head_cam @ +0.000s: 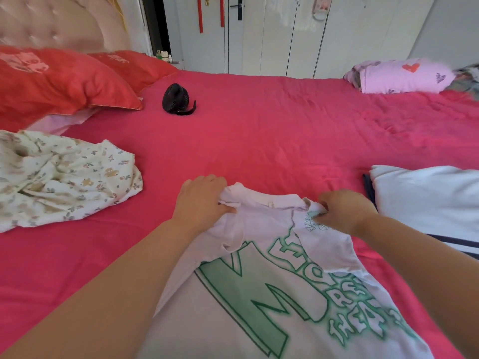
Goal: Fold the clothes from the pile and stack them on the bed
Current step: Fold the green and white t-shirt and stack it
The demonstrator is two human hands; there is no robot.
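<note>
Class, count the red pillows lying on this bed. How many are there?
2. The front red pillow lies far left below the headboard; the rear red pillow sits behind it, partly covered. More may lie out of view.

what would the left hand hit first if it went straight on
Probably nothing soon: beyond the left hand, gripping the T-shirt, lies only bare bed sheet; the black fan sits leftward.
</note>
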